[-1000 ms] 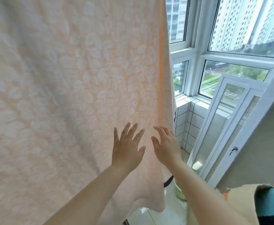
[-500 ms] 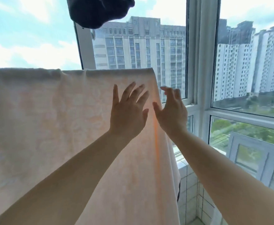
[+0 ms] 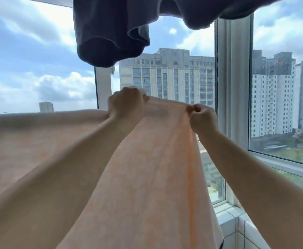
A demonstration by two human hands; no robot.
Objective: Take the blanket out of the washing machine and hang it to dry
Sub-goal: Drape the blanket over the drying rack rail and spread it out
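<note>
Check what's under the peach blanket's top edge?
Both hands, left hand and right hand, grip the peach blanket at its top edge; whatever rail or line supports it is covered by the fabric.

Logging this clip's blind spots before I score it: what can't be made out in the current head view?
- What the blanket hangs over: hidden by its own top fold.
- Its lower hem: cut off by the bottom edge.
- Fingertips of the left hand and right hand: curled into the fabric.
- What holds the dark garment: cut off by the top edge.
</note>
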